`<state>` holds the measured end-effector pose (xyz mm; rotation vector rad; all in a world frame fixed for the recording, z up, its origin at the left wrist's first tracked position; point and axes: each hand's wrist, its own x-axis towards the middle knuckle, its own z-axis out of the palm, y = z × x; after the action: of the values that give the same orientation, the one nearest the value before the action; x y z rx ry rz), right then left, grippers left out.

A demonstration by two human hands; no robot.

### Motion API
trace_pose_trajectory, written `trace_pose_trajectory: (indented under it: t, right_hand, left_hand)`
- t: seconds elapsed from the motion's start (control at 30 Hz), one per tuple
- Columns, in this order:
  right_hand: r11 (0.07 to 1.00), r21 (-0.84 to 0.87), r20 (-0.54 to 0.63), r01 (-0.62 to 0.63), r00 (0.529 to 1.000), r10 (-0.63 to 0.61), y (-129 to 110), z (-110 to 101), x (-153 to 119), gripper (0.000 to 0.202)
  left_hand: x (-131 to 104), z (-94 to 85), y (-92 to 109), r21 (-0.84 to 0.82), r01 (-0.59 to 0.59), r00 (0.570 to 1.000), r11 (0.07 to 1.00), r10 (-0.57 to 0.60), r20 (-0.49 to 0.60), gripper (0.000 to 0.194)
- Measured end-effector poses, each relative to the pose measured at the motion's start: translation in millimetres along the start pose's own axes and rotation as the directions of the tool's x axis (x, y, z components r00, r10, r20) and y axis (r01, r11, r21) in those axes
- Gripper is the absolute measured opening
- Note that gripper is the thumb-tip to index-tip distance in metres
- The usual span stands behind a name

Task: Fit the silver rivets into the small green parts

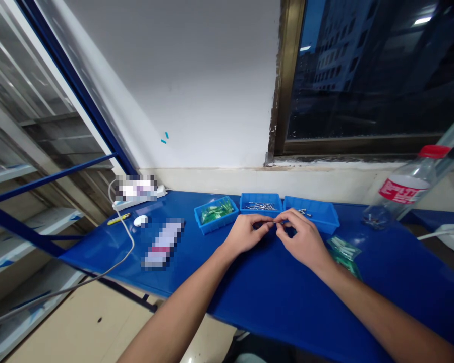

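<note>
My left hand and my right hand meet above the blue table, fingertips almost touching. Both are closed in a pinch around a tiny, thin metallic-looking piece, mostly hidden by the fingers. Just beyond them, a blue bin holds loose metal pins or screws. To its right another blue bin, partly behind my right hand, has a few small metal parts in it. Left of my hands a third blue bin contains green plastic packets.
Clear and green packets lie beside my right forearm. A red-capped plastic bottle stands at the right, with small bits at its bottom. On the left are a blurred-out flat object, a yellow cutter and a white cable.
</note>
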<state>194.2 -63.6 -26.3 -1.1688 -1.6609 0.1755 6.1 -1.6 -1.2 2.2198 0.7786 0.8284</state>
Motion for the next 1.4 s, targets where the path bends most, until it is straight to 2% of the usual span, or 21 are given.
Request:
trace_pose_trajectory:
  t: [0.13,0.3,0.4,0.5,0.6,0.73,0.83,0.93,1.07,1.13,1.27,1.4]
  right_hand:
    - [0.998,-0.061,0.02,-0.004,1.0,0.005,1,0,0,0.013]
    - [0.995,-0.095,0.085,0.0,0.996,0.009,7,1,-2,0.026]
    - [0.992,-0.124,0.128,0.023,0.992,-0.007,8,2,-2,0.036]
    - [0.989,-0.147,0.138,0.026,0.99,-0.005,8,2,-2,0.036]
    - [0.99,-0.139,0.073,-0.036,0.996,0.047,8,1,-3,0.028]
    - [0.989,-0.113,0.041,-0.093,0.994,0.098,7,-1,-2,0.011]
    - [0.993,-0.107,0.067,-0.053,0.996,0.06,5,-2,-1,0.007]
    - [0.996,-0.087,0.097,-0.037,0.994,0.045,6,-1,0,0.008]
    - [0.998,-0.053,0.138,-0.024,0.99,0.031,9,2,-2,0.012]
    - [0.998,-0.042,0.119,-0.045,0.992,0.05,9,4,-3,0.014]
    - [0.995,-0.039,0.057,-0.088,0.994,0.09,7,3,-2,0.021]
    - [0.998,-0.02,0.112,-0.058,0.992,0.06,6,2,0,0.018]
  left_hand:
    - [2,2.3,-7,-0.107,0.048,0.998,0.993,-0.053,-0.045,0.02]
    - [3,9.1,-21,-0.41,0.063,0.994,0.91,-0.096,-0.06,0.046]
    - [3,10.0,-22,-0.481,0.068,0.994,0.874,-0.098,-0.038,0.056]
    - [1,7.0,-15,-0.372,0.064,0.993,0.926,-0.095,-0.065,0.051]
    - [-1,3.3,-6,-0.244,0.104,0.992,0.964,-0.12,-0.049,0.049]
    - [-2,2.1,0,-0.194,0.126,0.992,0.973,-0.122,0.032,0.051]
    - [-1,3.8,-1,-0.179,0.073,0.997,0.981,-0.07,0.026,0.04]
    - [0,6.5,-7,-0.268,0.059,0.998,0.962,-0.062,-0.001,0.033]
    - [0,8.8,-16,-0.286,0.068,0.996,0.956,-0.082,-0.037,0.055]
    - [0,8.8,-17,-0.256,0.067,0.995,0.964,-0.084,-0.058,0.063]
    - [0,7.7,-16,-0.145,0.046,0.997,0.988,-0.055,-0.054,0.069]
    - [-1,7.0,-14,-0.041,-0.003,1.0,0.999,0.002,-0.013,0.07]
